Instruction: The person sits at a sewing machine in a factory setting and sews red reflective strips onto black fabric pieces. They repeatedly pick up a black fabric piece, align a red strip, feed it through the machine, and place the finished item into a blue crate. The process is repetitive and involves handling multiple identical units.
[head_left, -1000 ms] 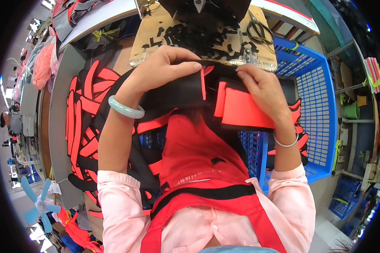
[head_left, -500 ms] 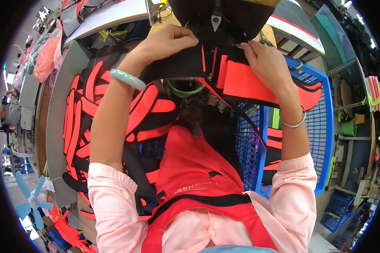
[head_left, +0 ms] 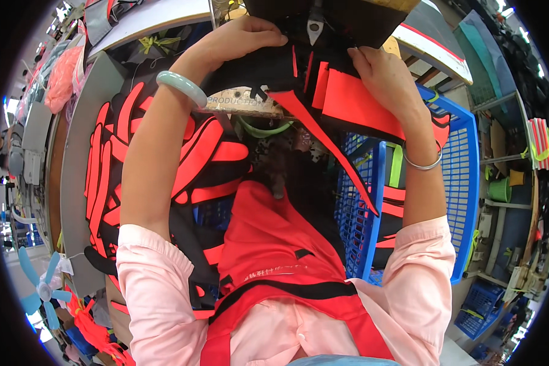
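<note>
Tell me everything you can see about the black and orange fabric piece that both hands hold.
The black and orange fabric piece looks like soft woven cloth: a black body with bright orange panels and narrow orange stripes. It lies spread near the top of the view. The left hand presses its left side, the right hand its orange panel. One long orange strip hangs down toward the blue basket.

1. My left hand (head_left: 244, 36) sits at eleven o'clock and my right hand (head_left: 381, 73) at one, both resting on the fabric piece (head_left: 323, 79) between them.
2. That piece lies on the wooden board (head_left: 241, 100) at twelve.
3. A stack of cut pieces (head_left: 165, 165) lies at nine, left of my left forearm.
4. The plastic crate (head_left: 463, 183) stands at three, under my right forearm, more pieces inside it.
5. A small fan (head_left: 39, 287) sits at eight.
</note>
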